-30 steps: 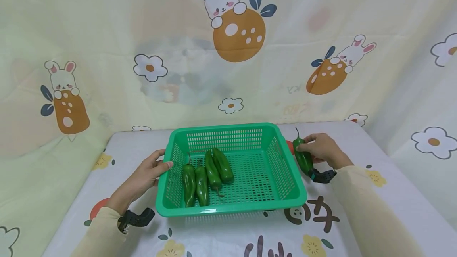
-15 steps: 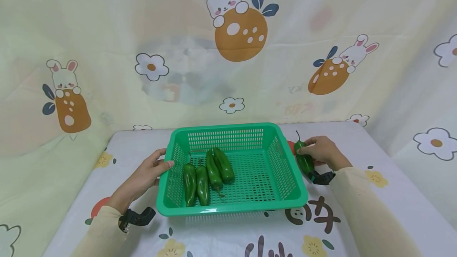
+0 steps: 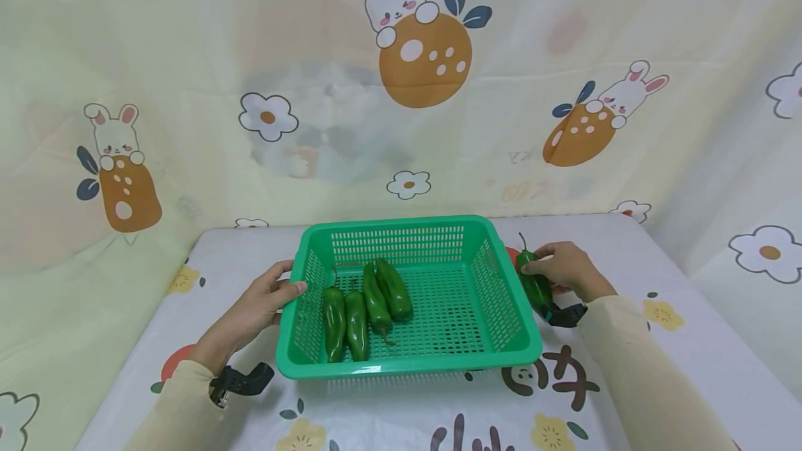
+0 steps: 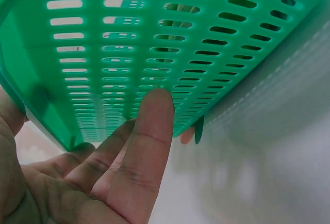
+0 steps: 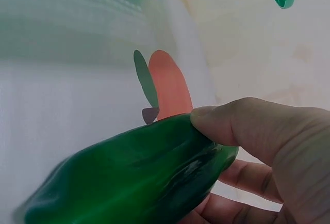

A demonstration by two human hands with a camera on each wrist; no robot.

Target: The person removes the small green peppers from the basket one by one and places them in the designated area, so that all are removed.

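A green plastic basket (image 3: 410, 367) with slotted walls stands on the table. Its left rim is held by my left hand (image 3: 250, 308), thumb over the rim; in the left wrist view the fingers (image 4: 142, 157) lie against the outer slotted wall. Inside, towards the left, lie several green peppers (image 3: 377, 298). Just beyond the basket's right side, my right hand (image 3: 570, 271) pinches another green pepper (image 3: 535, 291), stem pointing away from me. In the right wrist view the thumb is on top near one end of this pepper (image 5: 124, 172), with fingers partly hidden behind it.
The table is covered by a white cloth (image 3: 376, 423) printed with flowers and brown lettering. A pale curtain (image 3: 338, 159) with rabbit and flower prints hangs behind and at the sides. Black wrist cameras (image 3: 241, 381) are strapped to both wrists.
My right hand has lowered slightly towards me with the pepper in its grip. The left hand keeps its hold on the basket, and the peppers inside lie as before.
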